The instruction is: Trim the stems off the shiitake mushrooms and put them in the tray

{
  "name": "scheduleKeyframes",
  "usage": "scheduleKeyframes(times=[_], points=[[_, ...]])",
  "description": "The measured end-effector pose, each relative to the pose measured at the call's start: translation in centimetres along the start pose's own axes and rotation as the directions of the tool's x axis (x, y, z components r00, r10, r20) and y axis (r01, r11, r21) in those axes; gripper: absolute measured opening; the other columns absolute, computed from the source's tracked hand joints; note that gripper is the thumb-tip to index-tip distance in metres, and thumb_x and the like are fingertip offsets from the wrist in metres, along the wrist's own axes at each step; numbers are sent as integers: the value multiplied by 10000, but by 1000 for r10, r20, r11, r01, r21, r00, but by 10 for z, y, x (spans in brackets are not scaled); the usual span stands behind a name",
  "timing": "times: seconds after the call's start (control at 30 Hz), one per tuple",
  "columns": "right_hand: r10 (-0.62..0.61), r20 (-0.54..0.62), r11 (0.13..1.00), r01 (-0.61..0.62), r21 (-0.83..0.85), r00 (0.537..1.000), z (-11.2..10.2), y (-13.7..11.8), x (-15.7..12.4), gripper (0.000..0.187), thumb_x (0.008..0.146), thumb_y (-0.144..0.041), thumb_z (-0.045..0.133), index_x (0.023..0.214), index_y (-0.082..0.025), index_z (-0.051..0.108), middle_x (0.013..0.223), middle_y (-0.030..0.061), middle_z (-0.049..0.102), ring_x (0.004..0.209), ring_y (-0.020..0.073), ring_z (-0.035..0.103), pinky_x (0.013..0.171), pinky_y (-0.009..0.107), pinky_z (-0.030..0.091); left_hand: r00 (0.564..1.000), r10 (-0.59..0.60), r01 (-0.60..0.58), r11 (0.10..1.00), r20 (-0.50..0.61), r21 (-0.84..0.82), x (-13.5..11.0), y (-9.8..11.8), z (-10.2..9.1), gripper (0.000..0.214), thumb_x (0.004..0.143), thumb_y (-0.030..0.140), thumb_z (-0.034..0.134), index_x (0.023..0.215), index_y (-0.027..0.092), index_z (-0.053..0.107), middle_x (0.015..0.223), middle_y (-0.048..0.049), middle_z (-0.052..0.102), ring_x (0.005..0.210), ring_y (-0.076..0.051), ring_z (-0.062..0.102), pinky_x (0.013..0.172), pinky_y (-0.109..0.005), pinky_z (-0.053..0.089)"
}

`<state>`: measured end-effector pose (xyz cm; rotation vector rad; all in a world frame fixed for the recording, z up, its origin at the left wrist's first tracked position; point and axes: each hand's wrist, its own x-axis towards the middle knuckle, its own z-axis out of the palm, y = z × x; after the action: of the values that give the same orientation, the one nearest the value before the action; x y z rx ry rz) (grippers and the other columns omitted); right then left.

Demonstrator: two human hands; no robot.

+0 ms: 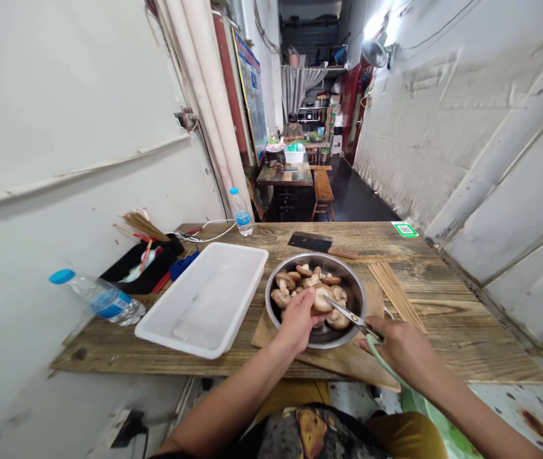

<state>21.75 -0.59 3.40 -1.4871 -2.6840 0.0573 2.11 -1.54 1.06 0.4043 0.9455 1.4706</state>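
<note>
The right forearm came in low from the right and angled away to the left, its right hand [398, 347] curled round the green handles of a pair of scissors [358, 323]; I could not tell exactly how each finger sat in the loops. The left forearm slanted forward and rightward, bringing the left hand [299, 322] over the near left side of a steel bowl [356, 290], thumb and fingers pinching a mushroom [323, 298] just above the others. That mushroom had its pale side up. The scissors ran on a diagonal, handles near and to the right, blades pointing away and leftward, tips at the mushroom.

Under the bowl lay a wooden board [357, 366], its near right corner jutting past the edge of the table [467, 331]. More mushrooms [338, 320] filled the bowl, stems pointing every which way. To its left sat a white tray [214, 293]; to its right, a sheaf of thin sticks [398, 296] slanted away leftward. Just past the bowl a cleaver [310, 241] lay crosswise, handle to the right. Well beyond the table stood a wooden bench [323, 188], and deeper in the room a person [293, 131] sat at another table
</note>
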Motion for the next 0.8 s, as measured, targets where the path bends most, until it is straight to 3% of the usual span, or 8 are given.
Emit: scheduleKeyframes(times=[0.1, 0.2, 0.43, 0.6, 0.7, 0.8], points=[[-20, -119, 983, -2, -186, 993, -6, 7, -1, 244, 844, -431, 505, 961, -254, 626, 751, 14, 657, 601, 170, 612, 479, 254, 234, 1000, -1, 1, 995, 1, 95, 1, 3, -2, 328, 729, 443, 640, 840, 138, 594, 800, -62, 624, 690, -156, 579, 590, -292, 503], [-149, -197, 952, 86, -295, 969, -12, 11, -2, 250, 836, -434, 518, 954, -240, 623, 738, 13, 616, 619, 163, 576, 496, 264, 225, 997, 70, -62, 977, -34, 202, 4, 2, -6, 356, 730, 493, 615, 800, 145, 621, 725, -45, 623, 640, -147, 559, 569, -258, 463], [-329, -204, 901, 242, -360, 922, -24, 14, 2, 224, 853, -366, 520, 991, -214, 609, 752, 28, 585, 701, 169, 538, 592, 275, 292, 980, 193, -193, 859, 49, 475, 13, 4, -18, 313, 746, 454, 586, 638, 173, 673, 565, -53, 616, 742, -230, 603, 670, -282, 434], [-378, -125, 887, 320, -334, 917, -22, 18, 7, 213, 882, -350, 471, 931, -201, 616, 696, 22, 587, 615, 144, 535, 534, 264, 259, 975, 213, -204, 728, 66, 654, 18, 11, -19, 360, 757, 481, 563, 620, 171, 682, 625, -75, 652, 689, -225, 598, 652, -291, 428], [-360, -52, 908, 337, -248, 932, -17, 20, 7, 238, 899, -345, 441, 944, -200, 625, 707, 29, 619, 586, 135, 554, 515, 253, 264, 995, 101, -97, 802, 27, 590, 18, 13, -14, 396, 746, 524, 562, 629, 160, 664, 551, -60, 611, 484, -159, 520, 480, -263, 385], [-329, 21, 943, 328, 51, 944, -17, 19, 7, 233, 884, -378, 474, 897, -204, 629, 737, 18, 646, 646, 130, 592, 570, 227, 341, 997, -76, 72, 903, -8, 423, 16, 14, -8, 385, 710, 543, 598, 654, 162, 617, 493, -30, 556, 356, -107, 430, 338, -213, 261]])
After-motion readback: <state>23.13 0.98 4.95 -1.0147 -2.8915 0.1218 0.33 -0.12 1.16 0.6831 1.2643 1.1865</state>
